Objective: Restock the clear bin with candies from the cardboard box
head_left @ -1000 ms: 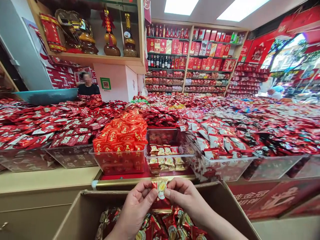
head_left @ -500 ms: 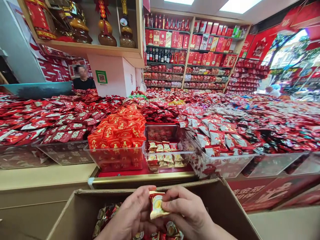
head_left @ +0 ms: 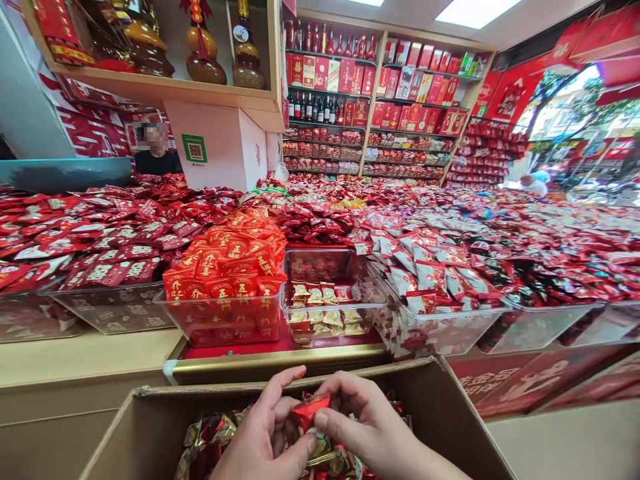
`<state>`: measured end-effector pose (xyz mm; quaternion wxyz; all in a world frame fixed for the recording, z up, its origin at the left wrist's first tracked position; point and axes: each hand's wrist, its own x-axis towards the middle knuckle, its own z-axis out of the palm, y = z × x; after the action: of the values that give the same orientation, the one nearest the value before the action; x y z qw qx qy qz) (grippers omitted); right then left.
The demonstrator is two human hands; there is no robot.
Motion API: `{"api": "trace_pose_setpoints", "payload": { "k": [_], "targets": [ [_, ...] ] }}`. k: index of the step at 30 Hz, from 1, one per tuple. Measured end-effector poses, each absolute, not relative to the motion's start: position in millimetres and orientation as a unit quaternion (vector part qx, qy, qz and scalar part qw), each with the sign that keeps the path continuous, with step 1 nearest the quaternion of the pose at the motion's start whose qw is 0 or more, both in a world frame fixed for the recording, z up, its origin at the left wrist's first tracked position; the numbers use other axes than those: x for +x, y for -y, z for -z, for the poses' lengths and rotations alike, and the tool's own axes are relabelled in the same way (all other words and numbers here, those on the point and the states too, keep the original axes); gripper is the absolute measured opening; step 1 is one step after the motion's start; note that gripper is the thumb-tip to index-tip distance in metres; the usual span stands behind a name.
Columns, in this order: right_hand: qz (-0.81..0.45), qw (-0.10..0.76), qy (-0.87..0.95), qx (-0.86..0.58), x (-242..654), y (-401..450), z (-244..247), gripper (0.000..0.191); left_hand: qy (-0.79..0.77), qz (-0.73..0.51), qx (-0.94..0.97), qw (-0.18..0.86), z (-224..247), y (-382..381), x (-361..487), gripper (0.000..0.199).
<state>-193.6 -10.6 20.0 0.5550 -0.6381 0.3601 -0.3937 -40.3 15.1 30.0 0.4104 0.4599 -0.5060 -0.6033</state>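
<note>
Above an open cardboard box (head_left: 117, 427), my right hand (head_left: 357, 420) pinches a small red wrapped candy (head_left: 309, 410) between thumb and fingers. My left hand (head_left: 273, 427) is curled around the candy's other side, its index finger raised and its fingertips at the wrapper. Many gold and red wrapped candies (head_left: 207, 437) lie in the box beneath both hands. Behind the box, a clear plastic bin (head_left: 335, 310) holds short rows of gold wrapped candies (head_left: 325, 293) at its front.
Bins of red packets (head_left: 227, 267) and white-and-red packets (head_left: 430, 273) flank the clear bin. A gold-edged counter (head_left: 280, 365) runs behind the box. A person (head_left: 157, 157) is at the back left, below an overhanging shelf (head_left: 175, 90).
The candy held before, gold with a round picture facing up, now shows a red side. Both hands have shifted slightly, uncovering more candies in the box. The view has moved a little.
</note>
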Motion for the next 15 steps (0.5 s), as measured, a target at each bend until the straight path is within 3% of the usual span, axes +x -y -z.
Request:
{"api": "trace_pose_setpoints", "payload": {
  "k": [6,11,13,15],
  "targets": [
    [0.417,0.443,-0.386,-0.693,-211,14,-55,0.016,0.553,0.568,0.456,0.404,-33,-13,-30,0.047],
    [0.500,0.207,-0.407,-0.736,-226,56,-129,0.011,0.592,0.496,0.507,0.382,-34,3,-14,0.027],
    [0.420,0.144,-0.452,-0.774,-223,85,-147,0.010,0.587,0.477,0.528,0.387,-33,10,-9,0.025],
    [0.267,0.144,-0.504,-0.809,-215,116,-152,0.010,0.590,0.477,0.531,0.377,-33,15,-6,0.024]
  ]
}}
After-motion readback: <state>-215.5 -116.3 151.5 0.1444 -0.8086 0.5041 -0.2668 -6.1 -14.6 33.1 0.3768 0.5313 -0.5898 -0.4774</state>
